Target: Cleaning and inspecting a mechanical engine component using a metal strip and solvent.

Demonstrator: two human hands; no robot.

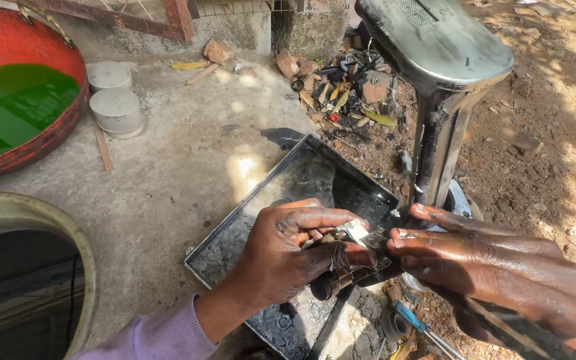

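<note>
- We see both hands at lower centre of the frame, meeting over a shallow black metal tray (pixel 235 223) on the concrete floor.
- Our left hand (pixel 288 257) is clenched around a small metal part (pixel 357 233) — shiny at the top, dark and greasy lower down.
- Our right hand (pixel 495 267) has its fingers stretched flat, fingertips pressing the part's end; it grasps nothing.
- We judge the part stiff, fairly light and oil-slick — best gripped around its thicker dark body, not the thin bright edge.
- A red basin of green liquid (pixel 15 107) sits upper left.
</note>
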